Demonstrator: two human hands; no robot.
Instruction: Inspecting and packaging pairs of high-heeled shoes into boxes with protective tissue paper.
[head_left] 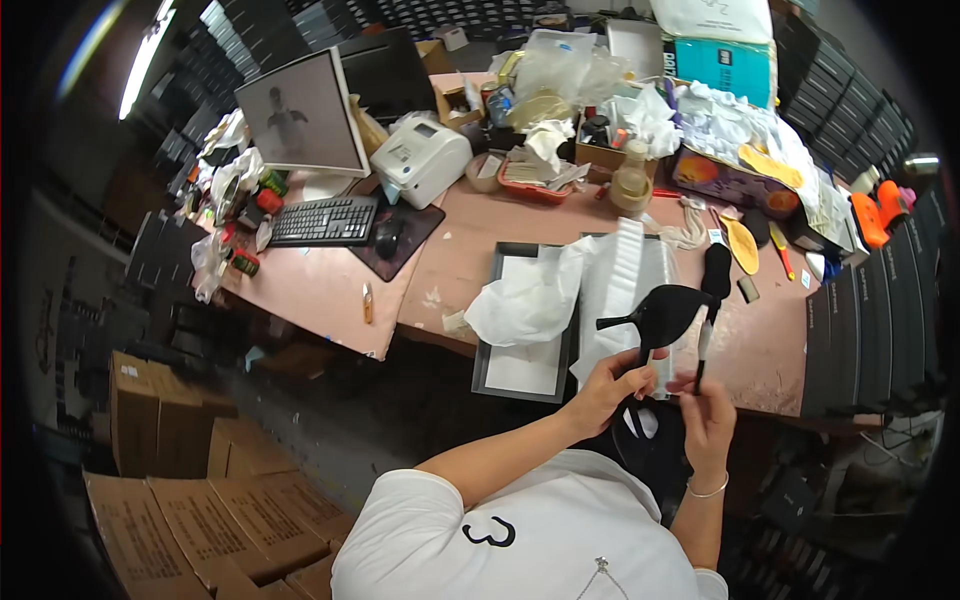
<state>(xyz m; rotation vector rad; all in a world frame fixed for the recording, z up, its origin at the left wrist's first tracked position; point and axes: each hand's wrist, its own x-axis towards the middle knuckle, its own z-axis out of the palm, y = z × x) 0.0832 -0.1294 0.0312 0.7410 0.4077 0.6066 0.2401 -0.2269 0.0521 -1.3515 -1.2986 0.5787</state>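
Observation:
My left hand [612, 388] is closed around the lower part of a black high-heeled shoe [668, 314], raised over the front edge of the table. Part of the shoe is hidden behind my fingers. Close beside it, my right hand [708, 420] pinches the thin lower end of a second slim black shoe [716, 268], which stands upright with a pale strip along its middle. Behind my hands lies an open dark grey shoebox [482, 345] with white lining. Crumpled white tissue paper [530, 300] spills over it, next to white wrapping [620, 265].
On the left stand a monitor [305, 115], a keyboard [322, 222], a mouse [389, 238] and a white label printer [422, 160]. An orange-handled cutter [367, 303] lies nearby. Yellow insoles [741, 246] lie at right, near stacked dark boxes [850, 340]. Brown cartons [200, 520] stand lower left.

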